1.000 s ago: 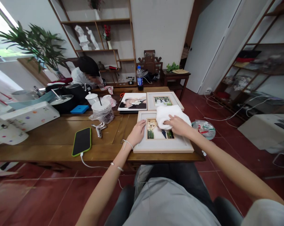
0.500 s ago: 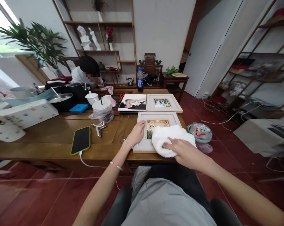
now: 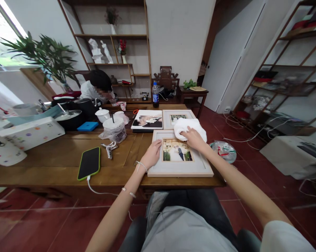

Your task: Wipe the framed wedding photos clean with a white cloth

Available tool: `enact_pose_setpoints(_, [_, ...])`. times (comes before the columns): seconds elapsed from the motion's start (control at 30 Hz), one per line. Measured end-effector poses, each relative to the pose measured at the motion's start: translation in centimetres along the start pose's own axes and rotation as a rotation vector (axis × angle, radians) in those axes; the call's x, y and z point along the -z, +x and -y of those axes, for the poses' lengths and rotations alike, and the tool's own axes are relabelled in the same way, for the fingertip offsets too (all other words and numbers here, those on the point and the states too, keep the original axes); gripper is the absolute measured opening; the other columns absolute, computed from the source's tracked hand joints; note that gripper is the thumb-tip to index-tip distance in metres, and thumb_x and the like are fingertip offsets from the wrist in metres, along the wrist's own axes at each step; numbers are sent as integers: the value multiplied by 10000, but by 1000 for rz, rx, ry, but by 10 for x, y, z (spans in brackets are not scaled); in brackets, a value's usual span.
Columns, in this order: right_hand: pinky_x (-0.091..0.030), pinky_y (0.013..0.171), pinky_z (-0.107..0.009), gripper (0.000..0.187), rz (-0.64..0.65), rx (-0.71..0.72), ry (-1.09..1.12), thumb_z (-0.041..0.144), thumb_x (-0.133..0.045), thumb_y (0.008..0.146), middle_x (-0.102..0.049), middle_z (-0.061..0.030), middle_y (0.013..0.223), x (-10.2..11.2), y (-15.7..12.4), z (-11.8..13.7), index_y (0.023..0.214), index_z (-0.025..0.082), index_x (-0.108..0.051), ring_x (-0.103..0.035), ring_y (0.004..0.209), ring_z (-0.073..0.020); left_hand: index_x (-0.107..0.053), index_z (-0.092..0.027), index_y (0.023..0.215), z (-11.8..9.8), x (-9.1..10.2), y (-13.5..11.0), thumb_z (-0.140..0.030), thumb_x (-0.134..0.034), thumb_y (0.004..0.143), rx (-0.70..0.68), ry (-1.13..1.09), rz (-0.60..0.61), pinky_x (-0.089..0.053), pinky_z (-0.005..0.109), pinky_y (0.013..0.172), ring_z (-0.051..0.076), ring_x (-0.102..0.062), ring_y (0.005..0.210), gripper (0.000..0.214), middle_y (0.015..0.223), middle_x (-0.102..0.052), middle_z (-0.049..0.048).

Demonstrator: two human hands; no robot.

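White cloth (image 3: 189,126), bunched thick, sits at the far right corner of the near frame (image 3: 179,168) and laps onto the near edge of the far frame (image 3: 169,121).

Our right hand (image 3: 194,138) lies on top of the cloth. Its fingers are bent down into the folds, holding it pressed against the frame. The forearm crosses the frame's right border.

Our left hand (image 3: 152,154) rests on the near frame's left border, fingers loosely spread and laid flat, gripping nothing. The fingertips reach the edge of the photo under the glass.

We note that the near frame is pale wood, lies flat on the tabletop (image 3: 55,154) and sits at its near right end, close to the edge. The photo in it is fully uncovered.

A photo album (image 3: 146,119) lies just left of the far frame, touching or nearly so; we cannot tell which.

Left of our hands:
- A metal clip (image 3: 108,146) lies near the frame.
- A phone (image 3: 89,162) in a green case lies further left, face up, with a white cable (image 3: 95,187) running off the near edge.
- A lidded plastic cup (image 3: 113,126) with a straw stands far of the clip.

A bottle (image 3: 155,94) with a blue label stands at the far edge of the tabletop.

Another person (image 3: 97,85) sits at the far left side, head bent down.
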State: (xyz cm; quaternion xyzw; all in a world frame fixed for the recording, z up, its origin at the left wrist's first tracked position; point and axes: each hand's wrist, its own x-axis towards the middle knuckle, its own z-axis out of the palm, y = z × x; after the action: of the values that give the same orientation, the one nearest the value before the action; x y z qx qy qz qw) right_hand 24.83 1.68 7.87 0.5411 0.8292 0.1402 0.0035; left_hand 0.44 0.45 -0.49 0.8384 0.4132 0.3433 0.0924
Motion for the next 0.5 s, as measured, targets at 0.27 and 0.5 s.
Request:
enact_pose_setpoints(0.27, [-362, 801, -336, 540, 118, 197, 127, 16, -431, 688, -638, -128, 976, 29, -75, 44, 1170, 193, -596, -553, 959, -261, -580, -86, 1185, 1, -5, 1, -82, -387, 863, 14, 14, -19, -384, 439, 1084, 241, -492, 1241, 375, 1276, -565, 158])
enact_pose_setpoints(0.5, [-352, 680, -303, 582, 191, 264, 247, 45, -427, 653, -625, -77, 924, 69, -121, 77, 1180, 255, -561, -583, 816, -230, -581, -89, 1184, 0, -4, 0, -72, -386, 856, 23, 20, -23, -392, 431, 1077, 237, -495, 1239, 382, 1278, -564, 161])
